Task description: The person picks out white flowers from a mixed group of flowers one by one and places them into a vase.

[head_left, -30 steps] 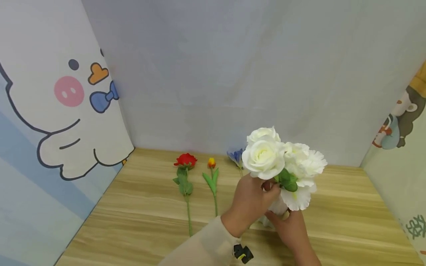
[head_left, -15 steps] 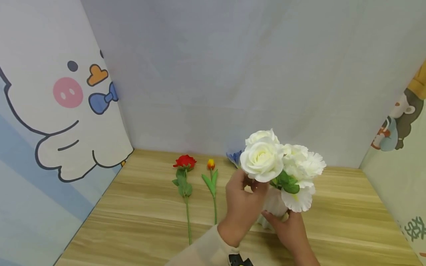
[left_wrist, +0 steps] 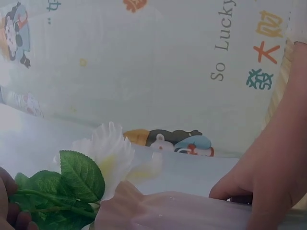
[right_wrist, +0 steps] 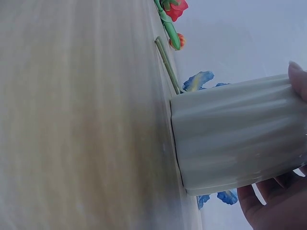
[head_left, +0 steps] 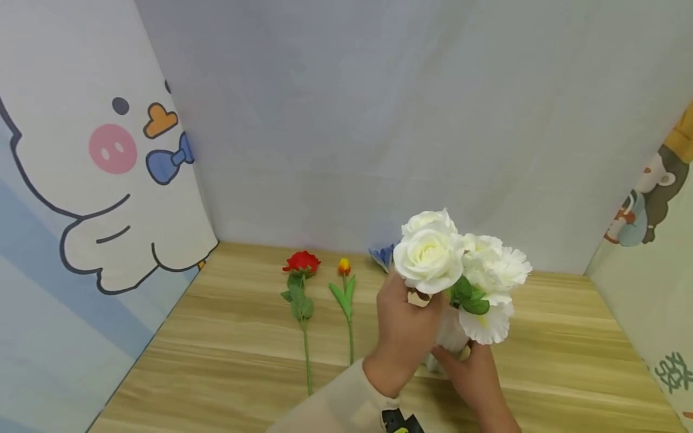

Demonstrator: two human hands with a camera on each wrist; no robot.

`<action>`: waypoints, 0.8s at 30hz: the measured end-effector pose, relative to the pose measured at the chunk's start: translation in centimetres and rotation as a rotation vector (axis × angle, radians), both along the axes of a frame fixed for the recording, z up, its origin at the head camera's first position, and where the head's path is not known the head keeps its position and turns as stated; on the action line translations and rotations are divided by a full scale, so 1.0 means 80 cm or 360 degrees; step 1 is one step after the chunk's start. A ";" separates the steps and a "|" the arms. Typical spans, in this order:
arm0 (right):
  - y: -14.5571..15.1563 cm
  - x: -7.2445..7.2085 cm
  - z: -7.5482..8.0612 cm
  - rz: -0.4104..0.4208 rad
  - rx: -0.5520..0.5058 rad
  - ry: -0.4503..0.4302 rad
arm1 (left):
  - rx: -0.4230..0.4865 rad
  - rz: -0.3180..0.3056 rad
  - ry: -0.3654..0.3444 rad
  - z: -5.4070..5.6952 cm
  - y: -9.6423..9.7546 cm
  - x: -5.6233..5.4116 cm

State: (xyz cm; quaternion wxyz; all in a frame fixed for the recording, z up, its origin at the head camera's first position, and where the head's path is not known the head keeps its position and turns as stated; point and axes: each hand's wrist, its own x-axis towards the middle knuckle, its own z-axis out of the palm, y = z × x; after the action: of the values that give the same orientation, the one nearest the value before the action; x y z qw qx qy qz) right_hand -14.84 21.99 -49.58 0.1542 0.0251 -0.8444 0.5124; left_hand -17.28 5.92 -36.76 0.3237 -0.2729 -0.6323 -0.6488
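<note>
White roses and ruffled white flowers stand in a fluted white vase. Just below the rose heads, my left hand holds the rose stem with bent fingers; the rose head partly hides the grip. In the left wrist view its fingertips lie beside the green leaves and stem, above the vase mouth. Lower down, my right hand grips the vase, thumb on one side and fingers on the other. The vase stands upright on the table.
A red rose and a red-yellow tulip lie on the wooden table to the left. Behind the left hand is a blue flower, partly hidden. A grey backdrop rises behind the table, with printed panels at both sides.
My left hand moved left from the leaves to under the rose heads, then slightly right again. The white blooms shifted only slightly. My right hand stays on the vase.
</note>
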 end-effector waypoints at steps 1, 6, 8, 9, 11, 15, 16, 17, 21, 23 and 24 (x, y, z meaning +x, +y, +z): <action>0.001 0.000 0.000 -0.0004 0.0004 -0.0005 | -0.0015 0.0009 0.0022 0.001 0.000 0.000; 0.002 0.001 0.001 -0.0012 0.0031 0.0012 | -0.0078 0.0074 0.0049 0.002 0.001 -0.001; 0.002 0.001 0.001 -0.0009 0.0036 0.0045 | -0.0083 0.0075 0.0010 0.001 0.001 -0.002; 0.002 0.001 0.000 -0.0009 0.0034 0.0057 | -0.0083 0.0078 -0.0011 -0.001 0.001 -0.002; 0.001 0.001 0.000 -0.0004 0.0024 0.0078 | -0.0081 0.0076 -0.0051 -0.003 0.001 -0.003; 0.000 0.000 0.001 0.0021 -0.0022 0.0086 | -0.0095 0.0065 -0.0087 -0.007 0.001 -0.003; 0.000 -0.001 0.001 0.0029 -0.0028 0.0090 | -0.0104 0.0066 -0.0093 -0.008 0.001 -0.003; 0.000 -0.001 0.001 0.0036 -0.0033 0.0095 | -0.0117 0.0064 -0.0093 -0.008 0.001 -0.004; 0.001 -0.003 -0.001 0.0025 -0.0007 0.0123 | -0.0134 0.0037 -0.0142 -0.012 0.001 -0.006; 0.001 -0.004 -0.001 0.0022 -0.0005 0.0140 | -0.0126 0.0026 -0.0161 -0.013 0.002 -0.007; 0.002 -0.004 -0.002 0.0018 -0.0002 0.0142 | -0.0117 0.0021 -0.0165 -0.013 0.002 -0.008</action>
State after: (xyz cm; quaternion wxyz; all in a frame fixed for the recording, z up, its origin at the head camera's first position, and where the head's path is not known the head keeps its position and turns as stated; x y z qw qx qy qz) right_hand -15.19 22.15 -49.71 0.1886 0.0526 -0.8362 0.5123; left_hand -17.89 6.07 -37.84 0.2844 -0.2465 -0.6734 -0.6363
